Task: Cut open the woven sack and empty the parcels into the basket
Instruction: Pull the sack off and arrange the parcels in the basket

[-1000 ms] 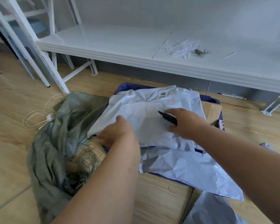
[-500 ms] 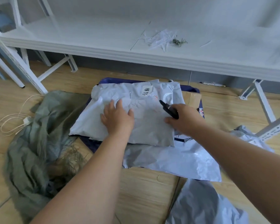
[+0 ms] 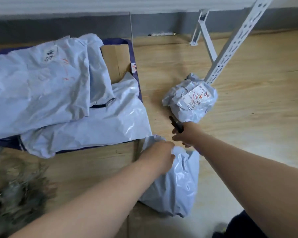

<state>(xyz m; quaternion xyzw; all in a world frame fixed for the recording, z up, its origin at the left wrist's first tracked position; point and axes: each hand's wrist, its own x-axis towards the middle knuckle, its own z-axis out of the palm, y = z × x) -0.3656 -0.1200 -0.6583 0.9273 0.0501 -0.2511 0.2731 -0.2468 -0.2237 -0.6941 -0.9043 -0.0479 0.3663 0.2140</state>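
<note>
Two stray parcels lie outside the basket (image 3: 136, 78): left hand (image 3: 159, 154) pinches one parcel (image 3: 175, 184), while right hand (image 3: 185, 134), clenched on a cutter (image 3: 176, 124), could slash the crumpled parcel (image 3: 191, 100) just beyond its fingers.

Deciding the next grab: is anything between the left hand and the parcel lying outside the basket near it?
Nothing visible: the left hand is already at the near parcel, beside the basket.

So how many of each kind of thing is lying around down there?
Grey parcel bags in the basket: 2
Grey parcel bags on the floor: 2
Blue basket: 1
Woven sack: 1
Black cutter: 1
Total: 7
</note>
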